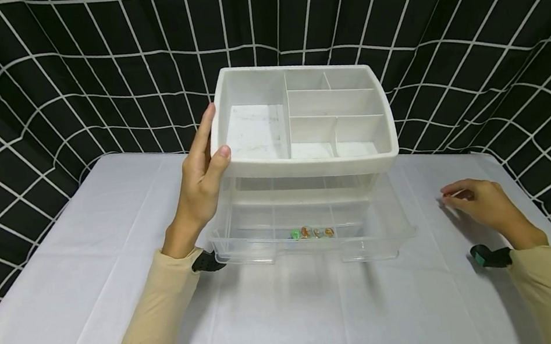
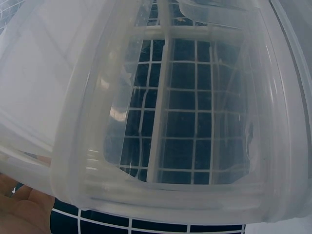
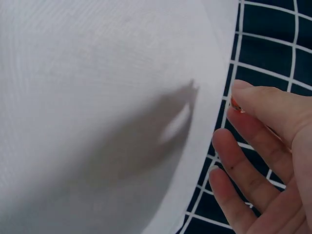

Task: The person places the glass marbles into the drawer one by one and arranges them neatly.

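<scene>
A white desktop organizer [image 1: 306,162] with a divided top stands mid-table, tilted or seen at an angle. My left hand [image 1: 199,179] holds its left side, thumb over the rim and fingers along the wall. Below the top, a clear drawer [image 1: 260,250] is pulled out toward me. Several glass marbles [image 1: 306,232], green, orange and clear, lie in a row inside it. Off to the right, my right hand [image 1: 487,210] pinches a small red-orange glass marble [image 3: 236,105] between thumb and index finger, above the table. The marble is mostly hidden by the fingertips.
A white cloth covers the table [image 1: 104,231]. Black curtains [image 1: 143,55] with a white grid hang behind it and along both sides. The organizer's top has one large compartment [image 1: 256,130] on the left and several smaller ones on the right.
</scene>
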### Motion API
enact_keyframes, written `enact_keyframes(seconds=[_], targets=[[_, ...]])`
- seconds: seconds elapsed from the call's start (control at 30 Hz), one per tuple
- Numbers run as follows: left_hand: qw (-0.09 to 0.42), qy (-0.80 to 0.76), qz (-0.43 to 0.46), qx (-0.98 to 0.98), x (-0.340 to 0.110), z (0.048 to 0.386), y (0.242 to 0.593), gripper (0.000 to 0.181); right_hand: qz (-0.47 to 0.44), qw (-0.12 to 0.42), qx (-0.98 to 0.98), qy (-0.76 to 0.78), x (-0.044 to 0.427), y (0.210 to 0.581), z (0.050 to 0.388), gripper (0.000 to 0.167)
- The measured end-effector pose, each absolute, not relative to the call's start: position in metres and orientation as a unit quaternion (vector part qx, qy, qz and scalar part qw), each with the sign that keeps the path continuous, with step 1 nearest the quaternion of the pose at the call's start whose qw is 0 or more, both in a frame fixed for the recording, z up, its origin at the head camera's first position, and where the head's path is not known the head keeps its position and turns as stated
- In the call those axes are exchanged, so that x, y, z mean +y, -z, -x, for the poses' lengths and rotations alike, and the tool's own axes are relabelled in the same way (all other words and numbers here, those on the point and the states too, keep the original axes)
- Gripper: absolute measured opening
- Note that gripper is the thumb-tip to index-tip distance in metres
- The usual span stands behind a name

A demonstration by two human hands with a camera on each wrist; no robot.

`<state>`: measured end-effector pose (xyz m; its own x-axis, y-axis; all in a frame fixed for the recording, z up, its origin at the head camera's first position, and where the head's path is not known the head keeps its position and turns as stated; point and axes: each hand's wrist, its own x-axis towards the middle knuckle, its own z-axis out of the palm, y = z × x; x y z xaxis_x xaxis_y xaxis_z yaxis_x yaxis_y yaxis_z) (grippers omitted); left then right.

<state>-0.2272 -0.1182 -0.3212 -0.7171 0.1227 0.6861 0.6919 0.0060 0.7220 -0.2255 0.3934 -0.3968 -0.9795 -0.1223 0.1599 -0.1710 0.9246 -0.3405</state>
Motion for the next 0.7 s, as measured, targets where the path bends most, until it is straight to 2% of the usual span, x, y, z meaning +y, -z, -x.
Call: enact_keyframes(seconds=[0.7], targets=[[0.223, 0.637, 0.303, -0.673, -0.118, 0.228, 0.321, 0.063, -0.124, 0.116, -0.967, -0.189, 0.386, 0.377, 0.216, 0.020]])
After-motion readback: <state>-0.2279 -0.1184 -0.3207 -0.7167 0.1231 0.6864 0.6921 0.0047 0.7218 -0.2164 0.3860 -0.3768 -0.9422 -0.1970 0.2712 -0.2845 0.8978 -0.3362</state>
